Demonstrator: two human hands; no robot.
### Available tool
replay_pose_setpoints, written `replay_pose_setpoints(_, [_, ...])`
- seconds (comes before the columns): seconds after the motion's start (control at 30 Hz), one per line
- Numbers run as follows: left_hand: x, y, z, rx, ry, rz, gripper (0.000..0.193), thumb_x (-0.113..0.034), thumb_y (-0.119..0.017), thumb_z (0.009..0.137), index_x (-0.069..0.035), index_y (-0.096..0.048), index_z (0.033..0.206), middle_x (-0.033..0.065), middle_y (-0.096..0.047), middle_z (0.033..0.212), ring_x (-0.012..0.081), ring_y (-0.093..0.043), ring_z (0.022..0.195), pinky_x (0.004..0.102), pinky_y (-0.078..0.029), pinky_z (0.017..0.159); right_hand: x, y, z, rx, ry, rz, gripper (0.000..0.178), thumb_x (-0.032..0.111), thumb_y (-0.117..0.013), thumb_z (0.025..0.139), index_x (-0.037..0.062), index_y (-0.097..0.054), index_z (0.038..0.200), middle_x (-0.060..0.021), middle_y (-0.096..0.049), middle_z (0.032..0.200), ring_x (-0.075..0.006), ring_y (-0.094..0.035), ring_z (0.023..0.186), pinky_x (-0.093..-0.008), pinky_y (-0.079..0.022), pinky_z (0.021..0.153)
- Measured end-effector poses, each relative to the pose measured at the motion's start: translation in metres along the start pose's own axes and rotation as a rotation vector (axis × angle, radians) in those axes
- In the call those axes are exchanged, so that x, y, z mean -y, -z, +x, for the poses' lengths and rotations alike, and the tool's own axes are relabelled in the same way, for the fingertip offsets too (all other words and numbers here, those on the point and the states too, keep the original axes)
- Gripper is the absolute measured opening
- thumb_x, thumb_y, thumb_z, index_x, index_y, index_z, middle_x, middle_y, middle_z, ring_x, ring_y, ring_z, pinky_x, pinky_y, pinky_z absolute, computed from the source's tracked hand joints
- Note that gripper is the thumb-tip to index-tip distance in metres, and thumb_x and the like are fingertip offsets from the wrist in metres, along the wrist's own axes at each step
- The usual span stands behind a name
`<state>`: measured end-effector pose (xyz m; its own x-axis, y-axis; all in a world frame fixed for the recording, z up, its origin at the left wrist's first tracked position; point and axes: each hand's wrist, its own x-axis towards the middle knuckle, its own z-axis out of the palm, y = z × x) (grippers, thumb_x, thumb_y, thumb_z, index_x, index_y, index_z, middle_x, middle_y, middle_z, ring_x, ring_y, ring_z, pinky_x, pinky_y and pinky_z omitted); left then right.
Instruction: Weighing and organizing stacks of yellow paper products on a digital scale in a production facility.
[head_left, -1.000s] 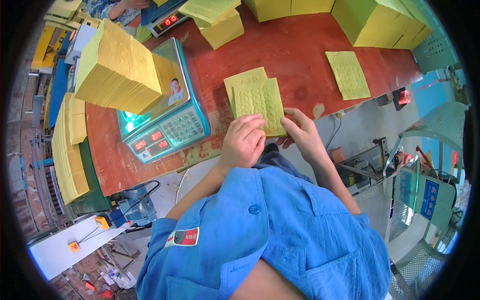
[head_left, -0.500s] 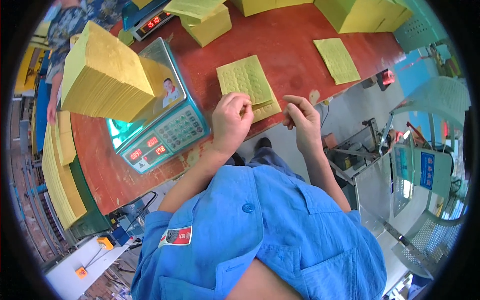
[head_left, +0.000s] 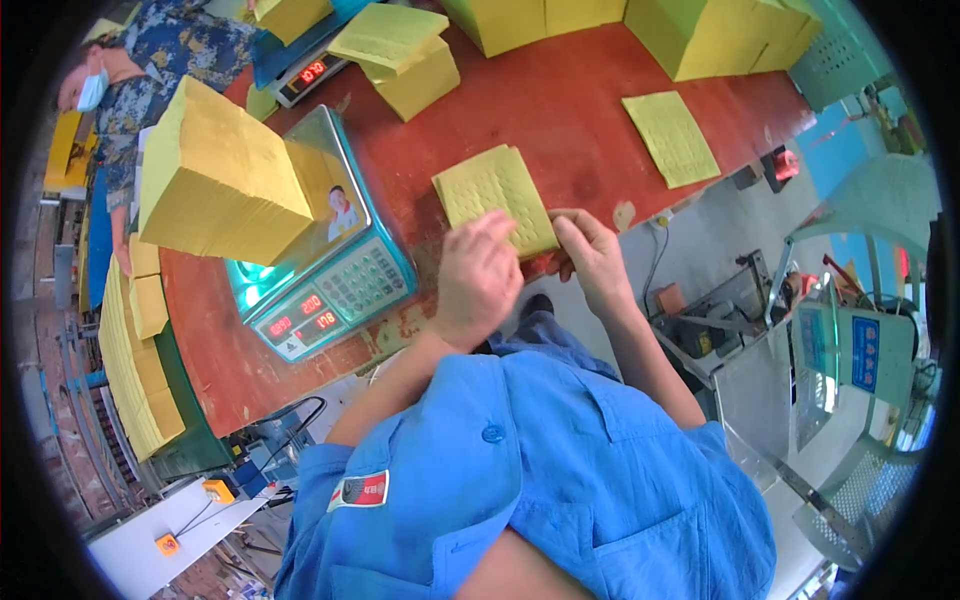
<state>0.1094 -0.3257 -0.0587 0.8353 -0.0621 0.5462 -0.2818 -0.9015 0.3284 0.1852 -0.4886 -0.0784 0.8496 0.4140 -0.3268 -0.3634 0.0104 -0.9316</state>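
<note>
A small stack of yellow embossed paper sheets (head_left: 490,195) lies near the front edge of the red table, its top sheet slightly askew from those below. My left hand (head_left: 480,275) is over the stack's near left part, its fingers smeared by motion, so their grip cannot be made out. At the near right corner, my right hand (head_left: 592,258) has thumb and curled fingers closed on the edge of the sheets. Left of my hands stands a teal digital scale (head_left: 345,275) with lit red digits, bearing a tall block of yellow paper (head_left: 225,180).
A thin yellow pad (head_left: 670,140) lies on the right of the red table (head_left: 570,100). More yellow stacks (head_left: 415,80) and a second scale (head_left: 310,75) stand along the back. A masked co-worker (head_left: 165,80) is at the far left. Metal frames (head_left: 720,310) stand on the right.
My right hand has moved left onto the sheets' corner. The left hand has left its pinch at their near edge. The top sheets now cover the near edge. More of the co-worker shows.
</note>
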Motion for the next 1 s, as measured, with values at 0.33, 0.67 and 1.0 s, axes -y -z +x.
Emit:
replay_pose_setpoints(0.33, [0.021,0.015,-0.026,-0.104,0.632,-0.426,0.049,-0.01,-0.07,0.088,0.004,-0.051,0.131,0.0147,-0.055,0.13,0.023,-0.057,0.116,0.0337,-0.046,0.098,0.003,-0.003,0.004,0.033,0.086,-0.05,0.022,0.003,-0.053,0.095,-0.0026,-0.059,0.115,-0.0027,-0.061,0.079,-0.0077,-0.055,0.057,-0.0229,-0.043,0.049])
replay_pose_setpoints(0.67, [0.021,0.081,-0.003,-0.189,0.689,-0.553,0.016,-0.01,-0.066,0.092,0.0,-0.06,0.081,0.004,-0.053,0.066,0.0094,-0.048,0.063,0.0276,-0.041,0.056,0.022,-0.032,-0.012,0.068,0.235,-0.184,0.017,0.003,-0.053,0.094,-0.0042,-0.062,0.106,-0.0011,-0.06,0.085,-0.0089,-0.055,0.076,-0.0253,-0.046,0.066])
replay_pose_setpoints(1.0, [0.079,0.283,0.028,-0.506,0.597,-0.338,0.022,-0.014,-0.064,0.094,-0.003,-0.058,0.076,-0.0045,-0.052,0.067,0.0031,-0.047,0.062,0.0227,-0.039,0.055,0.176,-0.196,-0.004,0.349,0.746,-0.263,0.047,-0.003,-0.06,0.086,-0.0008,-0.052,0.132,-0.0037,-0.064,0.083,-0.0058,-0.055,0.071,-0.022,-0.045,0.062])
